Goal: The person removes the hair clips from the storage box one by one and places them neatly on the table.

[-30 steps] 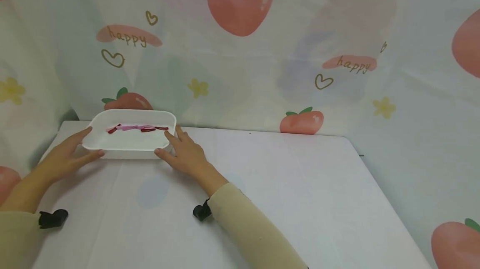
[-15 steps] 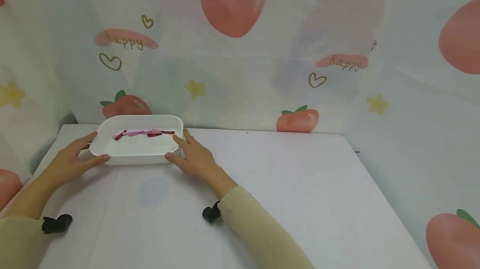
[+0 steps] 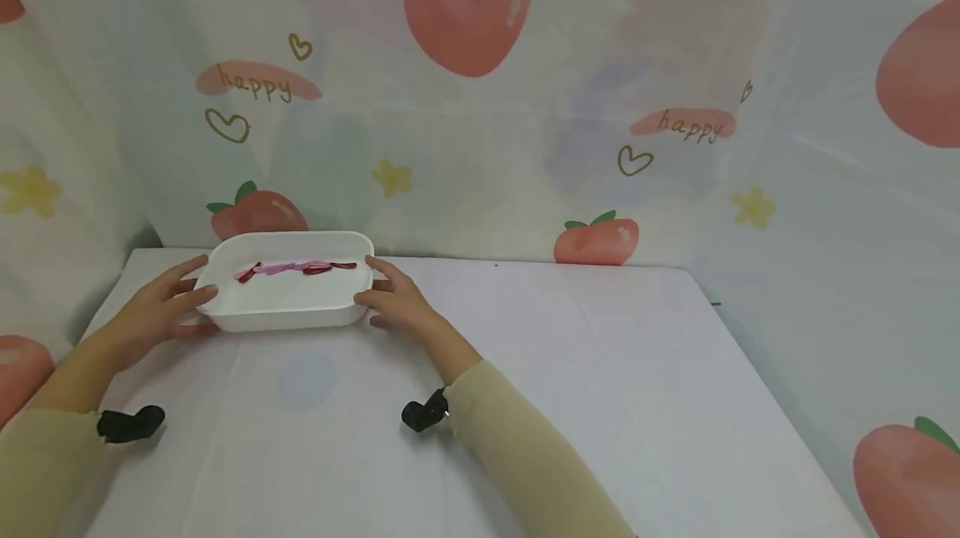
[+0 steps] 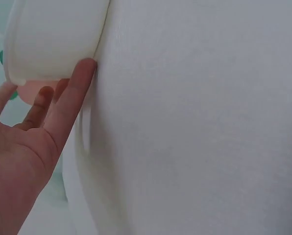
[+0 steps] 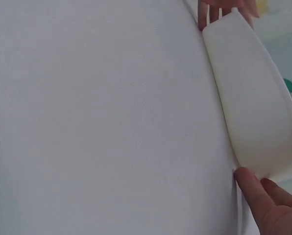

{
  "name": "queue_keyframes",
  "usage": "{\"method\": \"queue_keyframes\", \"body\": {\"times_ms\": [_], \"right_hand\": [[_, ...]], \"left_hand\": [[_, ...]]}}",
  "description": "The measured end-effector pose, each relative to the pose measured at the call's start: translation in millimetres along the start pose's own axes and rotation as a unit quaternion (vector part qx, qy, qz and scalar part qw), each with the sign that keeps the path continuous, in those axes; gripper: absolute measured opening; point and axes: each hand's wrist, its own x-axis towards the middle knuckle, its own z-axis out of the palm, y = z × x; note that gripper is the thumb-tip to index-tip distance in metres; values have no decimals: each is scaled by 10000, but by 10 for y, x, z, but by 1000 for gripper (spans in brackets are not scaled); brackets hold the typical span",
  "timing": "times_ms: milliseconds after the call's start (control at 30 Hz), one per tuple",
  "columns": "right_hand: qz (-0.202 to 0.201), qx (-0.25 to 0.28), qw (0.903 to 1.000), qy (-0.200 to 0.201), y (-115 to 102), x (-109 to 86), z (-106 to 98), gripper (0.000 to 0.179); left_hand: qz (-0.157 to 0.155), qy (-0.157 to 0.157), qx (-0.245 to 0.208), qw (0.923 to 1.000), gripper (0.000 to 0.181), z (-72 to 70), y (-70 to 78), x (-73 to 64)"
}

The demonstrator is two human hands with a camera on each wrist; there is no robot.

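A white oblong plastic tray (image 3: 292, 320) with rounded corners sits at the back left of the table. Several slim pink and dark red pieces (image 3: 283, 268) lie in a row inside it, too small to identify. My left hand (image 3: 153, 313) grips the left end, with fingers at the rim and the thumb low at the front corner. At the other end, my right hand (image 3: 405, 305) holds the tray with its fingertips at the rim and side. The right wrist view shows the tray's front wall (image 5: 254, 98) between both hands.
White cloth covers the table (image 3: 585, 388). Behind it hangs a curtain (image 3: 480, 155) printed with fruit, hearts and the word happy, close to the tray's back side. A black wrist camera (image 3: 131, 424) is strapped at the left sleeve, another black camera (image 3: 424, 411) at the right.
The tray has shifted right and slightly nearer to me, both hands moving with it. My left fingers have come over the rim, and the right fingers have changed their hold along that end.
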Motion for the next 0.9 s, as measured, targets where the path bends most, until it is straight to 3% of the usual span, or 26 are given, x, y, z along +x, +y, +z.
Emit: {"method": "queue_keyframes", "body": {"times_ms": [167,300,400,500,900], "right_hand": [[152,544,9984,-13,0,47,2,70],[202,718,9972,29,-8,48,5,70],[224,780,9966,106,-4,54,0,70],[244,844,9958,242,22,65,0,68],[183,813,9947,599,30,-1,-108,69]], "left_hand": [[-43,-269,-885,9957,72,-78,-98,46],[-119,-505,-2036,9777,69,-122,-168,55],[-91,-685,-2573,9639,68,-123,-199,57],[-80,-786,-2648,9611,67,-98,-204,32],[254,-1051,-2313,9669,66,67,-103,-2]]}}
